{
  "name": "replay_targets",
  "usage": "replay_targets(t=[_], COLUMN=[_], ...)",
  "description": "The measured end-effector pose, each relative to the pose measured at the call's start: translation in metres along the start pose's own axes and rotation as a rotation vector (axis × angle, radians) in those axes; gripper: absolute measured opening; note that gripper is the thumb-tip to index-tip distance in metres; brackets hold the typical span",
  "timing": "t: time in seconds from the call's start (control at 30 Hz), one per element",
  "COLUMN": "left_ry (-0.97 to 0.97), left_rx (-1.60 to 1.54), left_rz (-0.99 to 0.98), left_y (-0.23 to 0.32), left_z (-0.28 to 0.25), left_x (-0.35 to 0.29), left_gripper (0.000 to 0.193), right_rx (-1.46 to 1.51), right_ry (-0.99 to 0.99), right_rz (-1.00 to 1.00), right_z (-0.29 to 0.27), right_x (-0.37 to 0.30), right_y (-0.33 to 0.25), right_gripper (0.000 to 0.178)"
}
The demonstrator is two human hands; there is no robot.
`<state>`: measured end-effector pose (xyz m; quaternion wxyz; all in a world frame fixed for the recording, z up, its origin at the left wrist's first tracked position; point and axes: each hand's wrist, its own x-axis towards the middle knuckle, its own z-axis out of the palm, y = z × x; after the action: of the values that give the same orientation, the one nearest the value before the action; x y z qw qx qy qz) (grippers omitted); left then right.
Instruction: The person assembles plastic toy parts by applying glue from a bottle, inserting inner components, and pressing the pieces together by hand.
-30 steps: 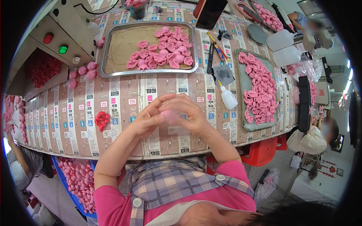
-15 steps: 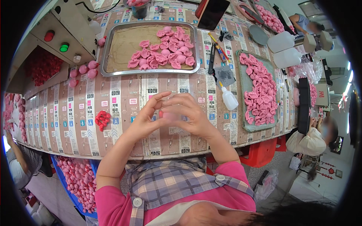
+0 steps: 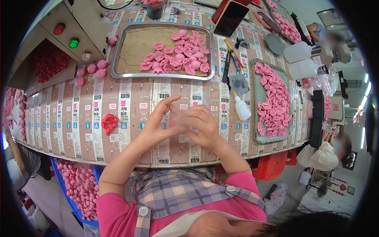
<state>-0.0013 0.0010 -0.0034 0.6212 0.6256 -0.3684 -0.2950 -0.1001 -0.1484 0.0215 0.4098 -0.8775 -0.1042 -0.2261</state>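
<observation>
Over the near middle of the table, my left hand (image 3: pixel 156 123) and my right hand (image 3: pixel 203 125) meet fingertip to fingertip. Between them is a small rounded pink piece (image 3: pixel 181 121), blurred and partly covered by the fingers. My left thumb presses against it while that hand's upper fingers arch above. The right fingers curl around its other side. Left of my hands lies a small heap of red pieces (image 3: pixel 109 124). Beyond them, a metal tray (image 3: pixel 164 76) holds pink shell-like pieces (image 3: pixel 173 63) and several pink balls.
A green-rimmed tray (image 3: pixel 272 139) of pink shells lies at right, beside a white squeeze bottle (image 3: pixel 242 110). Tools (image 3: pixel 226 65) and a phone (image 3: pixel 232 17) lie farther back. A machine with buttons (image 3: pixel 74 42) stands left. Below the table is a blue crate (image 3: pixel 59 173) of pink balls.
My hands stay together around the pink piece. The right fingers have curled in more, and the piece is more covered. The whole view has shifted slightly.
</observation>
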Motion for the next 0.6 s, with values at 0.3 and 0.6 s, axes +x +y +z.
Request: replay_targets(t=[0.3,0.6], left_ry=[0.115,0.105], left_rx=[-0.264,-0.299], left_rz=[-0.087,-0.103], left_y=[0.005,0.003], left_z=[-0.003,-0.005], left_x=[0.009,0.005], left_gripper=[0.069,0.067], right_rx=[1.335,1.766], right_ry=[0.095,-0.655], right_rz=[-0.052,-0.091], right_z=[-0.052,-0.031], right_x=[0.046,0.079], right_y=[-0.072,-0.106], right_gripper=[0.019,0.03])
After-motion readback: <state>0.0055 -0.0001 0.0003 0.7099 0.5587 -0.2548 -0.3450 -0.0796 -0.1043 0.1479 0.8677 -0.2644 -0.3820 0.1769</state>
